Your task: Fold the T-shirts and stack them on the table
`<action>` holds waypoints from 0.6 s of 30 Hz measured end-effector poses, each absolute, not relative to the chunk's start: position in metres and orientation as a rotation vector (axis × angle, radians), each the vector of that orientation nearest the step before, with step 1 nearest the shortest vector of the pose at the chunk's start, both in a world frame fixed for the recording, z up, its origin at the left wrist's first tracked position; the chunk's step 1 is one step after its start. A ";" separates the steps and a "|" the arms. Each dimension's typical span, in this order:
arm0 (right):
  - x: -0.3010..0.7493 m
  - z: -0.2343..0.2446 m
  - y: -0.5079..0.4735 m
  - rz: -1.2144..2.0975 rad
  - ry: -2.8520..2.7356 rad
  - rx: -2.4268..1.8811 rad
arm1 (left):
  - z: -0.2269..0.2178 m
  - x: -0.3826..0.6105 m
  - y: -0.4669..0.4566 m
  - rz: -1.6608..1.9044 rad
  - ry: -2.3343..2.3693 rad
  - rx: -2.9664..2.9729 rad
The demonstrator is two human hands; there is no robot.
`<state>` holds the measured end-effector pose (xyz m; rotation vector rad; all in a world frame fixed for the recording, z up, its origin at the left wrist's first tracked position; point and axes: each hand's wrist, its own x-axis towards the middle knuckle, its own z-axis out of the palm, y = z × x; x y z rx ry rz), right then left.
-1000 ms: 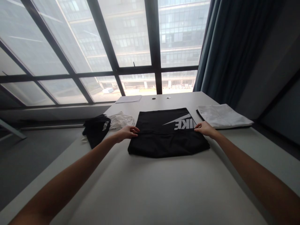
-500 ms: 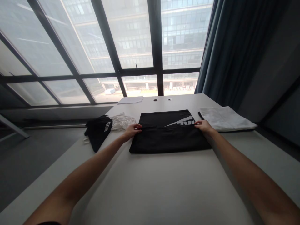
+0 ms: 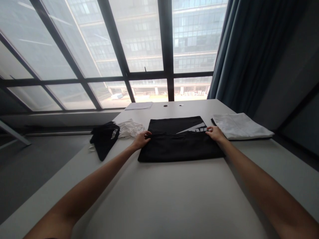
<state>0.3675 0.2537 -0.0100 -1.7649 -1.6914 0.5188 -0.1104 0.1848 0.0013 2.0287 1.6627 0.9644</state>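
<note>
A black T-shirt (image 3: 179,147) with a grey and white print lies on the white table in front of me, its near part folded over toward the far part. At the left end of the folded edge, my left hand (image 3: 142,140) pinches the cloth between thumb and fingers. My right hand (image 3: 215,133) grips the opposite end of that edge, beside the print. Both hands rest close to the tabletop. The fold leaves the printed strip showing beyond it.
On the left lie a crumpled black garment (image 3: 106,139) with white lettering and a crumpled white garment (image 3: 131,128). A folded white cloth (image 3: 241,125) sits on black cloth at the right. Papers (image 3: 138,106) lie at the far edge of the table (image 3: 169,199), near the windows.
Almost nothing differs. Both hands keep hold of the folded edge; the right hand has shifted very slightly to the left.
</note>
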 end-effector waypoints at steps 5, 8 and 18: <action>0.334 -0.005 0.222 0.135 -1.941 -1.737 | 0.007 -0.076 0.162 0.772 1.652 2.351; 0.306 -0.014 0.192 0.005 -2.181 -1.651 | 0.000 -0.052 0.143 0.397 1.678 2.529; 0.308 -0.043 0.177 0.124 -2.286 -1.625 | -0.033 -0.044 0.110 0.207 1.939 2.442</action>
